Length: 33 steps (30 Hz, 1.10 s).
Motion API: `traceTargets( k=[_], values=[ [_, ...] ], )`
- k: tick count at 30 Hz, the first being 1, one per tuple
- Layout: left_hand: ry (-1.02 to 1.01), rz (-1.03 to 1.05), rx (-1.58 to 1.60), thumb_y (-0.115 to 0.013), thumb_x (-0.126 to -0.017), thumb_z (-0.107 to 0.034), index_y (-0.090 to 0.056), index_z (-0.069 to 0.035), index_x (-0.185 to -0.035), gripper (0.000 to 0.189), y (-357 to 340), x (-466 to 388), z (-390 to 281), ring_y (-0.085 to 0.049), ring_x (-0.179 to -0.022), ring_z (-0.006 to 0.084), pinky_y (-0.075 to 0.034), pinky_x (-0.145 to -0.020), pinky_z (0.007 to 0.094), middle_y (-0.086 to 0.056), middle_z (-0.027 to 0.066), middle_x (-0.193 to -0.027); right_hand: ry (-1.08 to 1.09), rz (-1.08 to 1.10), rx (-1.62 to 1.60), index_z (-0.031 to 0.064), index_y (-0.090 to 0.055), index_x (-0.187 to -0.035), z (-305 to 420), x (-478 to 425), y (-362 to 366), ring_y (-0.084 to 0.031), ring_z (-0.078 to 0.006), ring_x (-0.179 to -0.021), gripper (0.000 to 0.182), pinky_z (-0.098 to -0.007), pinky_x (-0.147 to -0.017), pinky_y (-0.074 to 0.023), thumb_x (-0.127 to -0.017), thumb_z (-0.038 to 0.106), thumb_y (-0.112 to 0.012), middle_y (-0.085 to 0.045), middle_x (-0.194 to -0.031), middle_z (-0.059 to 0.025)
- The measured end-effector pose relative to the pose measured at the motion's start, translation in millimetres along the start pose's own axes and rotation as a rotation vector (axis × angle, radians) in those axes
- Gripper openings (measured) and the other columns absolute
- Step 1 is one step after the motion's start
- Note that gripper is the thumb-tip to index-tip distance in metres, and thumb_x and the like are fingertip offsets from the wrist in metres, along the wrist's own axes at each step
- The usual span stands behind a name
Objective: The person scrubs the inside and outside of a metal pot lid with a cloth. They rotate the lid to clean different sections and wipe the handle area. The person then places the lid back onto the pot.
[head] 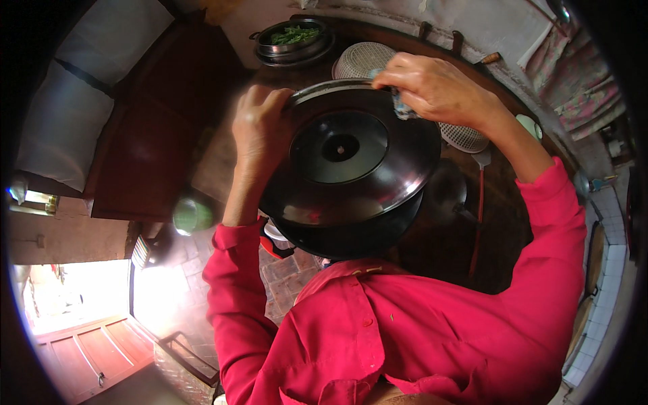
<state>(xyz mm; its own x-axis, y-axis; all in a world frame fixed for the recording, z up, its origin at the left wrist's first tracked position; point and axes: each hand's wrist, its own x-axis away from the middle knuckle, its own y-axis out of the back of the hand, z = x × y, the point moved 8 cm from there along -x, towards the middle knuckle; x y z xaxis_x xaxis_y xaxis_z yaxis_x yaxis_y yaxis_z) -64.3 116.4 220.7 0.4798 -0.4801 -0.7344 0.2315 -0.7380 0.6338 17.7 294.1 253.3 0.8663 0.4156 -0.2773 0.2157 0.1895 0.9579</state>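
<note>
A wide dark pan lid (415, 152) with a round glass centre and a small knob is held up, tilted, in front of me. My left hand (260, 124) grips its upper left rim. At the upper right rim, my right hand (435, 91) holds a crumpled patterned cloth (403, 107) against the lid. Beneath the lid a black pan (349, 243) is partly hidden. A red and black handle (273, 245) shows at its left; the join is covered.
Leafy greens (296, 35) fill a metal pot (291, 50) at the back of the dark table (496, 212). Behind the lid lies a perforated plastic basket (362, 58). To the right are a ladle (448, 187) and a red-handled spatula (481, 187). A green container (192, 216) stands left.
</note>
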Motion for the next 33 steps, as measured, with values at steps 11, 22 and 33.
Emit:
traceTargets(
  k=[11, 22, 33],
  values=[
    [0.022, 0.009, -0.022, -0.062, -0.07, -0.001, -0.066, -0.008, -0.09, 0.021, -7.5, 0.7, 15.8, -0.058, -0.081, 0.0293, -0.046, -0.07, 0.0371, -0.058, 0.0104, -0.083, -0.002, 0.312, 0.062, 0.0166, -0.06, -0.107, 34.4, -78.3, -18.1, -0.058, -0.0288, -0.088, 0.034, -0.0418, -0.074, -0.0468, -0.076, 0.005, -0.05, -0.058, -0.091, -0.0105],
    [0.043, -0.015, 0.029, -0.063, -0.07, -0.001, -0.066, -0.01, -0.089, 0.021, -4.4, 1.0, 9.2, -0.056, -0.08, 0.0287, -0.046, -0.069, 0.0377, -0.057, 0.0089, -0.081, 0.002, 0.265, -0.081, 0.0075, -0.059, -0.1, -9.3, -38.3, -8.6, -0.056, -0.0298, -0.088, 0.032, -0.038, -0.075, -0.0453, -0.071, 0.001, -0.046, -0.058, -0.092, -0.012],
    [0.075, -0.012, -0.014, -0.061, -0.068, 0.001, -0.066, -0.009, -0.091, 0.025, -3.6, 6.5, 13.6, -0.057, -0.083, 0.0289, -0.047, -0.071, 0.0377, -0.058, 0.0093, -0.084, 0.037, 0.231, -0.044, 0.0094, -0.06, -0.104, 11.5, -57.8, -14.4, -0.056, -0.0283, -0.091, 0.033, -0.0386, -0.079, -0.0451, -0.075, 0.003, -0.048, -0.058, -0.095, -0.0098]
  ],
)
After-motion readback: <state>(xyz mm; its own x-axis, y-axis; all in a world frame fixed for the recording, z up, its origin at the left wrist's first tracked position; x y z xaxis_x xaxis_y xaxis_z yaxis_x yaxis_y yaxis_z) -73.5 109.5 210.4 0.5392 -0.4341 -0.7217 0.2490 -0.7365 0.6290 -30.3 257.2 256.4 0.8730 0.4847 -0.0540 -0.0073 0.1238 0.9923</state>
